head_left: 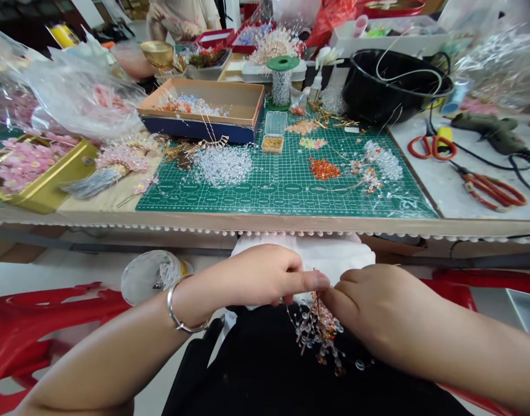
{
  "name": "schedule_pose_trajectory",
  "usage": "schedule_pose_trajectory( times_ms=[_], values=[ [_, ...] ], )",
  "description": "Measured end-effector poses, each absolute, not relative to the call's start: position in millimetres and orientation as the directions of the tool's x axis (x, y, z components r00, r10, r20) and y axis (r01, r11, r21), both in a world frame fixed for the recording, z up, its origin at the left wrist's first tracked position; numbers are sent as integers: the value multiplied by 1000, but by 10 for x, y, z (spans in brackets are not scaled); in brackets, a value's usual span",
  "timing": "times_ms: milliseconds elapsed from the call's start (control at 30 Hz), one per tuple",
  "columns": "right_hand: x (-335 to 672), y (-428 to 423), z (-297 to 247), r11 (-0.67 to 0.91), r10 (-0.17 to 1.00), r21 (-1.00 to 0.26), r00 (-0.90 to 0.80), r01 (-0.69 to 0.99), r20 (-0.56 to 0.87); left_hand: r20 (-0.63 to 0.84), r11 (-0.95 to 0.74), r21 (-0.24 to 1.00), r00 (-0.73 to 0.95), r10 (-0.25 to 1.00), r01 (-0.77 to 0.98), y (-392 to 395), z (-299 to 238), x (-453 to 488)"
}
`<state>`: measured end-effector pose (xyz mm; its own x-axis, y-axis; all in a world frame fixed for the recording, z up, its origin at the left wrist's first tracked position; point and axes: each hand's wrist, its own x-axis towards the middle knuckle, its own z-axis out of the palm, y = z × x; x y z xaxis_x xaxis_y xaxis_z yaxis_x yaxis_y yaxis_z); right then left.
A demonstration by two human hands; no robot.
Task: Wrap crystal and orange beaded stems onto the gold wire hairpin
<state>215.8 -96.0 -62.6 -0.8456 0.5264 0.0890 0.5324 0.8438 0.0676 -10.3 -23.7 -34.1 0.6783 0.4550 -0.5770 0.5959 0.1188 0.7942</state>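
Over my lap, in front of the table edge, both hands meet at a beaded wire spray [320, 326] with orange and clear beads, its beaded ends hanging downward. My left hand [273, 276], with a silver bangle on the wrist, pinches the upper end of the spray between thumb and fingers. Close against it, my right hand [371, 303] is closed, its thumb and fingertip pressed at the same end. The exact grip of the right fingers is partly hidden. On the green cutting mat [230, 199] lie clear beads [225, 164], orange beads [324, 169] and another beaded spray [371, 179].
A shallow box [199, 127] of beads, a wire spool [282, 84] and a black basin [390, 86] stand farther back. Scissors [432, 147], pliers [492, 188] and a glue gun [485, 124] lie right. Pink flowers fill a gold tin [80, 176] left. Someone sits across the table.
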Motion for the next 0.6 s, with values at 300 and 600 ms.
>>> schedule_pose_trajectory(
  times_ms=[300,600],
  values=[
    [2193,-757,-486,895,390,158,-904,417,175,-552,140,826,732,400,546,-52,-404,60],
    [2453,-702,-206,776,526,195,-786,600,324,-396,153,897,597,698,415,-6,-321,46]
  ],
)
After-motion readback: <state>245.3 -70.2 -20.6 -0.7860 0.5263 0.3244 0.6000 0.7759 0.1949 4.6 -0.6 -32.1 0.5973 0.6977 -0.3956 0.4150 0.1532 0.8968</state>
